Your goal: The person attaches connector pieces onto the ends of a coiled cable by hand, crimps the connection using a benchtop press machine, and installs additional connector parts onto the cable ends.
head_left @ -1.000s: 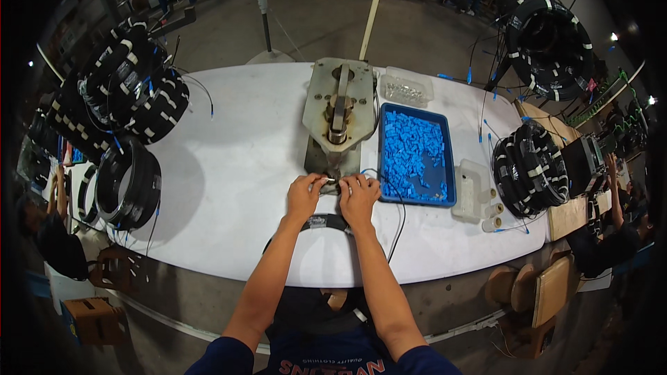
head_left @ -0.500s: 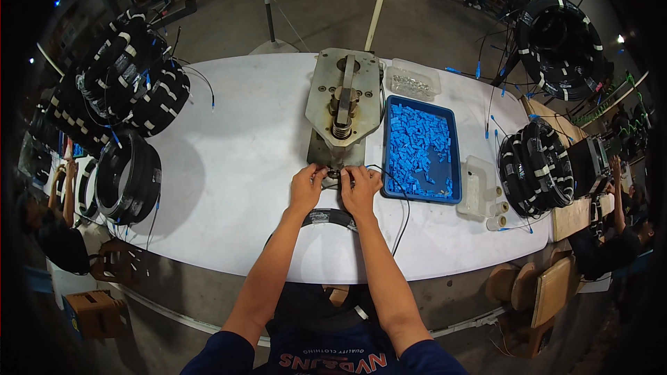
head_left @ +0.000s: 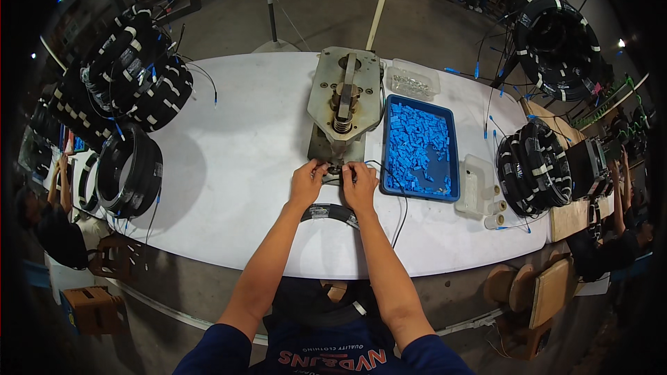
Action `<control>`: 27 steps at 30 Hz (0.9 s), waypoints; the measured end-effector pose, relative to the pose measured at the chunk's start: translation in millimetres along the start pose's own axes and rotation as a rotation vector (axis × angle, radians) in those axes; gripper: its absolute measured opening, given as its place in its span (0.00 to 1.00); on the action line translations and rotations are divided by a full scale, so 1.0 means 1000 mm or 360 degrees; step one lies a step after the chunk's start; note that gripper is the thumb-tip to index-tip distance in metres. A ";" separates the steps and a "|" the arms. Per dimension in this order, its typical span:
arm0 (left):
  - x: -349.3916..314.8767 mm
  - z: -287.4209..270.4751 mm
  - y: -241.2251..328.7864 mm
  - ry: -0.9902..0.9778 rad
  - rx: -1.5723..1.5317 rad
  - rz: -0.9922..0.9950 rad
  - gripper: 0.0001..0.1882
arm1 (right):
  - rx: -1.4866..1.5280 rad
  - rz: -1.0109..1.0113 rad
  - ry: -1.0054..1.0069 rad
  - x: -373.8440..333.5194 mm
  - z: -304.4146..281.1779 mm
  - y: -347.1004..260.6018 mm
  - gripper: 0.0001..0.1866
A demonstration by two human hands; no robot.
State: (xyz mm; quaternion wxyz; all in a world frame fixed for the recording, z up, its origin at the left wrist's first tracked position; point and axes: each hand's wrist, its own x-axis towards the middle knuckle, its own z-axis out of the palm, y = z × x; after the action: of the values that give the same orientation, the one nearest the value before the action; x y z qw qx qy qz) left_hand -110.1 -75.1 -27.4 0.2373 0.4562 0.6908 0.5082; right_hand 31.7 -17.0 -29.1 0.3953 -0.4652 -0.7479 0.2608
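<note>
A grey metal hand press (head_left: 345, 107) with a lever and spring on top stands mid-table. My left hand (head_left: 307, 182) and my right hand (head_left: 359, 185) meet at its front foot, thumbs and fingers pinched close together. What lies between the left fingertips is too small and hidden to make out. A thin black cable (head_left: 406, 210) loops out from beside my right hand and runs down the table; the right fingers seem closed on it, though the grip is partly hidden. Between my forearms lies a taped coil of black cable (head_left: 325, 212).
Right of the press sits a blue tray (head_left: 456, 160) of small blue connector pieces. Clear plastic boxes (head_left: 415, 80) stand behind and beside it. Cable coils (head_left: 128, 173) are stacked at left, others (head_left: 535, 170) at right. Small spools (head_left: 494, 221) stand near the right edge. Other people work at both sides.
Both hands stay at the press foot with almost the same pinch. The whole view has shifted slightly; the coil and tray lie as before.
</note>
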 end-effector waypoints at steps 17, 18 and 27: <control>0.002 0.001 -0.001 -0.0026 -0.0012 -0.0047 0.10 | 0.0238 -0.0074 0.0054 0.003 0.001 0.006 0.08; 0.002 0.001 -0.002 -0.0020 0.0005 -0.0028 0.11 | 0.0239 -0.0073 0.0055 0.003 0.001 0.006 0.08; 0.002 0.002 -0.004 0.0034 -0.0024 0.0069 0.11 | 0.0269 -0.0006 -0.0003 0.002 0.001 0.005 0.09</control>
State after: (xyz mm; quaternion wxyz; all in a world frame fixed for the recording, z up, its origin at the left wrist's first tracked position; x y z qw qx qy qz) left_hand -110.6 -72.5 -31.6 0.2222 0.4639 0.6794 0.5232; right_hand 32.6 -13.6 -32.5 0.4330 -0.4285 -0.7244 0.3228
